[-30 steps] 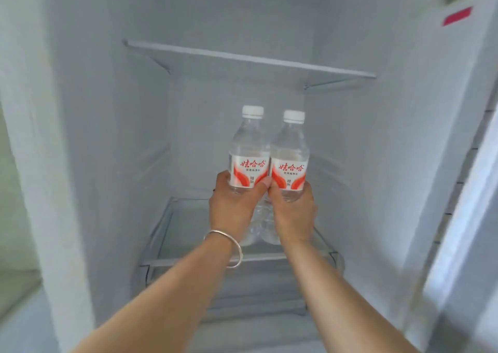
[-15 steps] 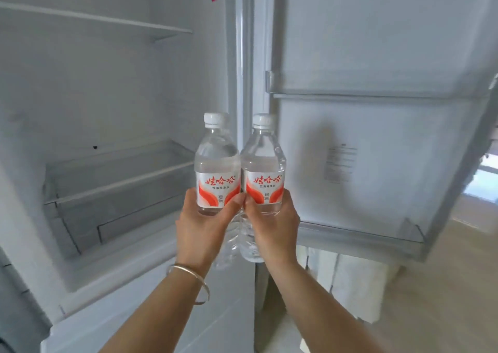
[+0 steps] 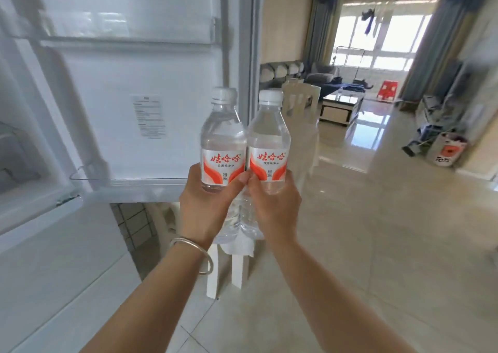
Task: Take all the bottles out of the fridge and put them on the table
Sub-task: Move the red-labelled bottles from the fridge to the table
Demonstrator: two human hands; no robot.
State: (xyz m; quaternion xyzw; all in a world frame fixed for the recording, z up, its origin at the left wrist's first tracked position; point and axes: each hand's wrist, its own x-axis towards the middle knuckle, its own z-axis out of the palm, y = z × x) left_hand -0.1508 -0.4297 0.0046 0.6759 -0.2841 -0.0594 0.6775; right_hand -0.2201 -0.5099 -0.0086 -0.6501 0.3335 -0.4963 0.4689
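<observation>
While both bottles are out of the fridge and carried upright in mid-frame, the notes run left to right:

Fridge door (image 3: 129,88): fills the upper left of the frame, standing open; its clear door shelves show no bottles. A printed sticker (image 3: 149,116) sits on the inner panel, its text too small to read.

Left hand (image 3: 204,207): just left of centre, fingers wrapped closed around the lower half of the left bottle (image 3: 223,148); a silver bangle (image 3: 192,255) hangs at the wrist.

Right hand (image 3: 277,207): just right of centre, fingers likewise curled shut around the right bottle (image 3: 269,150). Both thumbs meet at the seam between the bottles.

Bottles: clear, full, white caps on, upright, touching side by side.

Labels: each carries a white band with red swooshes and three large red Chinese characters, 娃哈哈; smaller print beneath cannot be made out.

Chair (image 3: 301,105): a pale chair stands just behind the bottles, centre frame.

Right of frame: a white bucket (image 3: 446,149) on the floor bears an orange patch and dark handwriting, not legible.

Step in hand: judging by the view, the carry away from the fridge toward the table.

Table: no dining table is clearly in view; only a low coffee table (image 3: 341,105) shows far back.

Next move: it calls for finding the table, keeping both bottles level, and setting them down standing.
</observation>
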